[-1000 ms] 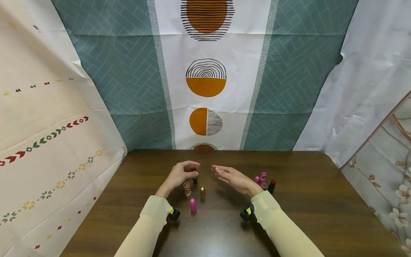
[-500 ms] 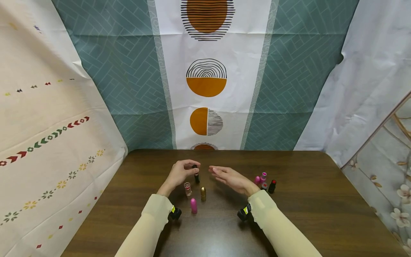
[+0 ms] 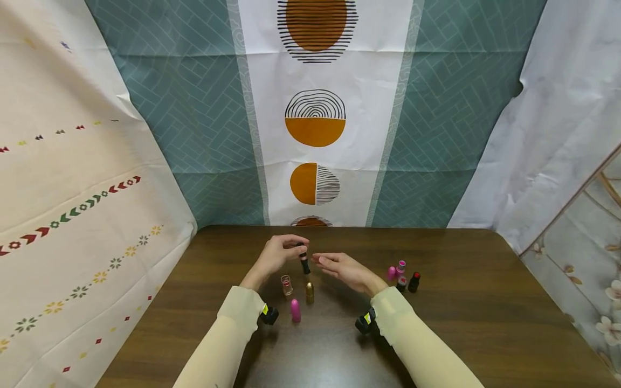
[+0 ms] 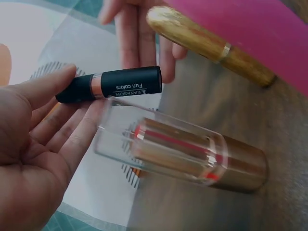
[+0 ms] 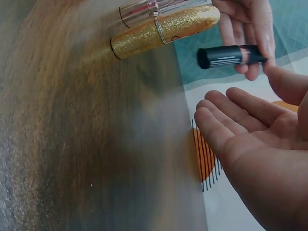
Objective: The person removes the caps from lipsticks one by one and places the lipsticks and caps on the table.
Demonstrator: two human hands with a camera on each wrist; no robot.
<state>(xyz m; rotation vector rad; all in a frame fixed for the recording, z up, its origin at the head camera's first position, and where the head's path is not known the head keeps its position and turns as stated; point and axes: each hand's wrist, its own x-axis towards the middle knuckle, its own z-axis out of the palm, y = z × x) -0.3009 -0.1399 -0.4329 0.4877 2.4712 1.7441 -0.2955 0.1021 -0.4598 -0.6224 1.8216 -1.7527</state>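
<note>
My left hand pinches a black lipstick by one end, between thumb and fingers. The tube has a copper-coloured band and white lettering, and tilts above the table in the head view. Facing it, my right hand has its fingers extended and holds nothing; the lipstick's free end points toward it. Below the left hand stands a lipstick with a clear cap, a red tip showing inside. Beside it is a glittery gold lipstick tube. Nearer the front stands a bright pink tube.
On the right of the brown wooden table stands a small group: a pink tube, an uncapped pink lipstick, a short dark-based one and a black lipstick with a red top. A patterned cloth hangs behind the table.
My left hand has raised the black lipstick off the table and moved right with it, tilting it. My right hand has shifted left, so the two hands are closer together.
</note>
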